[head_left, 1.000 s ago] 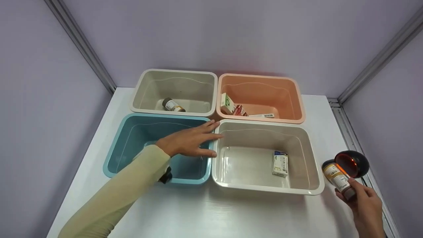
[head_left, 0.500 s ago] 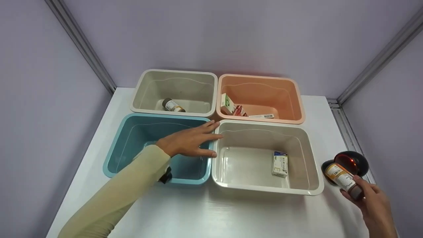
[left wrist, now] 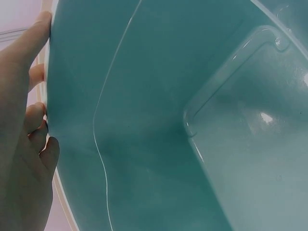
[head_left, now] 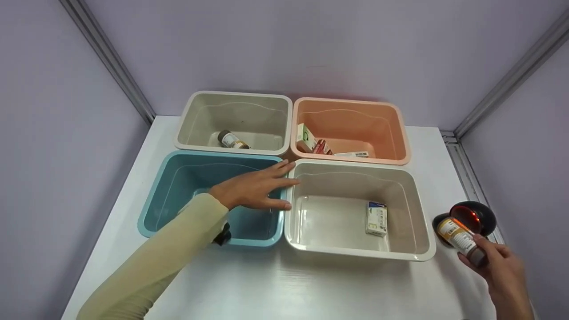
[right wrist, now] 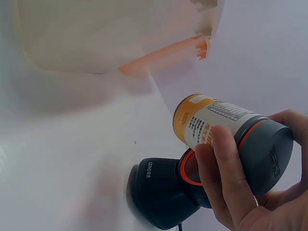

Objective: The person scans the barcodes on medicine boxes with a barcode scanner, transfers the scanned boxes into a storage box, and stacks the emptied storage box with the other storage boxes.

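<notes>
My right hand grips a pill bottle with a white and orange label and a dark cap. The bottle is tilted in front of a black barcode scanner, whose window glows red. In the right wrist view, fingers curl around the bottle near its cap, above the scanner. My left hand lies spread across the meeting rims of the blue bin and the front white bin. The left wrist view has the hand along the blue bin's edge.
A small medicine box lies in the front white bin. Behind stand a grey bin with another bottle and an orange bin with several boxes. Walls close in the white table at the back and sides.
My right hand has shifted slightly right and toward the table's near side with the bottle, which now leans more. My left hand has stayed in place.
</notes>
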Motion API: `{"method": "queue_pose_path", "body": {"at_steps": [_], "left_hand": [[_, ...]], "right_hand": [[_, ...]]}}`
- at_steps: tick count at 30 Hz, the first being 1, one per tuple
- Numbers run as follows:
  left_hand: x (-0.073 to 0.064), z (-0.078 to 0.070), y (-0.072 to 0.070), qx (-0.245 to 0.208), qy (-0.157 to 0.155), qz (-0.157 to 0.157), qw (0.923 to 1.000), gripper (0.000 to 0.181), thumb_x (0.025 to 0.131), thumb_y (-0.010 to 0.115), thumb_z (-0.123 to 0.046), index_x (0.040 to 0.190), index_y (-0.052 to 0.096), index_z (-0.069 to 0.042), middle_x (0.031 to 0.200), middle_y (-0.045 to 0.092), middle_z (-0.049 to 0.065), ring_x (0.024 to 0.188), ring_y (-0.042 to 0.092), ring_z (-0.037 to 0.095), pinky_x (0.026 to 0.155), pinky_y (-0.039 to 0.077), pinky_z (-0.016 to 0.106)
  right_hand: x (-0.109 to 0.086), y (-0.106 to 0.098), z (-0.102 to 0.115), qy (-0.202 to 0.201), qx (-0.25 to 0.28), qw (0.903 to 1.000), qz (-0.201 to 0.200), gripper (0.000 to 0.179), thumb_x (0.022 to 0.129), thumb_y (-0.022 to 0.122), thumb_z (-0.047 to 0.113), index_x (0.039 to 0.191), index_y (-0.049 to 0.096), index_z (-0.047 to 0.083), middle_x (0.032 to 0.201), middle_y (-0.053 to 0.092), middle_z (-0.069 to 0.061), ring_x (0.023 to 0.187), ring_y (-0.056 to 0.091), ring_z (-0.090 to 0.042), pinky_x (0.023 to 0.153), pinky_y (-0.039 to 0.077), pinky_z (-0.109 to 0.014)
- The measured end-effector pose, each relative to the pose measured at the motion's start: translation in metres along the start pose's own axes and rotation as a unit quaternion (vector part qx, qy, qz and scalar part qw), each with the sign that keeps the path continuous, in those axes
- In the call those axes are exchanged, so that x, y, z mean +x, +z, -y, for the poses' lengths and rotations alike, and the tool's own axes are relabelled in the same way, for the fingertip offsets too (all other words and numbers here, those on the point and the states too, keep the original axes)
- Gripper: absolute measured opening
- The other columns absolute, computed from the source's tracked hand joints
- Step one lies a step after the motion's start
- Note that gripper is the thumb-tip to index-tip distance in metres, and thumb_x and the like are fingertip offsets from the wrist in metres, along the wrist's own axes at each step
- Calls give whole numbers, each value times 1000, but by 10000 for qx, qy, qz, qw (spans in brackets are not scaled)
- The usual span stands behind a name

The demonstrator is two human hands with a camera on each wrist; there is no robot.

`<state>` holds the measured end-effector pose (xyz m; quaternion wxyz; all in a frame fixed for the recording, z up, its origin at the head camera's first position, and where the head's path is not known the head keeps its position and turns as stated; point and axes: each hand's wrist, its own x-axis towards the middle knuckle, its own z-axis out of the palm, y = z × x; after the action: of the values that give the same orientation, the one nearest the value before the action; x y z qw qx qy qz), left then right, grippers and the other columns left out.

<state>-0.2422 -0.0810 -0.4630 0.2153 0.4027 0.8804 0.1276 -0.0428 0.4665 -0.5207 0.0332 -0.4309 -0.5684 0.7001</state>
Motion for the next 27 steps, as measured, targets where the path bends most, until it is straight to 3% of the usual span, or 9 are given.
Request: {"method": "queue_pose_path", "body": {"at_steps": [4, 7, 12, 16, 21, 27], "left_hand": [[-2, 1, -1, -39, -6, -29, 10000, 81, 102, 61, -71, 172, 33, -41, 185, 2, -10, 173, 0, 20, 134, 25, 59], [-2, 1, -2, -40, -20, -24, 10000, 81, 102, 61, -70, 172, 33, -41, 185, 1, -9, 173, 0, 20, 134, 25, 59], [-2, 2, -1, 2, -23, -30, 10000, 82, 102, 61, -72, 172, 33, -40, 185, 2, -9, 173, -1, 20, 135, 24, 58], [0, 2, 0, 38, -54, -6, 10000, 83, 100, 60, -74, 172, 32, -40, 185, 2, -11, 172, -2, 19, 135, 23, 59], [2, 0, -2, 11, -86, 21, 10000, 85, 100, 59, -77, 172, 32, -40, 185, 0, -12, 172, -2, 19, 134, 24, 60], [1, -2, -1, -56, -81, 48, 9999, 85, 100, 60, -75, 172, 33, -39, 184, 0, -12, 172, -2, 18, 134, 26, 59]], "right_hand": [[-4, 8, -5, -515, -229, 9983, -169, 25, 99, 83, 21, 110, 61, 14, 102, 59, 7, 76, 74, -10, 76, 68, -32], [-8, 13, -8, -793, -250, 9963, -203, 28, 98, 83, 16, 112, 58, 11, 99, 60, 7, 73, 75, -10, 70, 68, -32], [-9, 13, -10, -954, -104, 9953, -90, 24, 99, 81, 11, 109, 60, 13, 94, 64, 8, 73, 75, -10, 68, 67, -31], [-9, 13, -7, -839, -224, 9962, -108, 28, 98, 83, 14, 113, 59, 14, 95, 64, 9, 74, 75, -9, 70, 67, -30], [-8, 19, 15, -845, -483, 9952, 12, 33, 99, 82, 19, 120, 57, 15, 114, 55, 6, 80, 71, -6, 74, 67, -29], [-11, 40, 59, -1547, -186, 9852, 709, 33, 100, 81, 11, 123, 58, 14, 126, 48, 2, 89, 68, -4, 75, 67, -27]]}}
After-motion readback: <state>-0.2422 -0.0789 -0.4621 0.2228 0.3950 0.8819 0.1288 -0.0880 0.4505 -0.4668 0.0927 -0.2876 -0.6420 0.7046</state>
